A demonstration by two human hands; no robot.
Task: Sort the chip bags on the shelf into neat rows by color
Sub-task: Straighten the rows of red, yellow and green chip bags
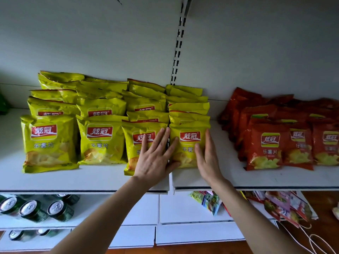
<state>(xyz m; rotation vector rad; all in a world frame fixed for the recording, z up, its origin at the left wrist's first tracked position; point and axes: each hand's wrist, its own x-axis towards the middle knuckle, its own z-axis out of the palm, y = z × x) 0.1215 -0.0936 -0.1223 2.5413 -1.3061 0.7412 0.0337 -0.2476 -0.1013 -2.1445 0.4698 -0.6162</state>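
Left hand (156,158) grip apart, flat on two front yellow chip bags (189,143). Right hand (208,158) grip apart, straight, touching rightmost bag's 3 o'clock edge. Red chip bags (266,147) at 3 o'clock, bare shelf (233,171) strip between.

Glossy crinkled foil chip bags (101,138) on a smooth matt white shelf (91,177).

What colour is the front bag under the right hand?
The front bag is yellow-green with a red logo, seen in the head view.
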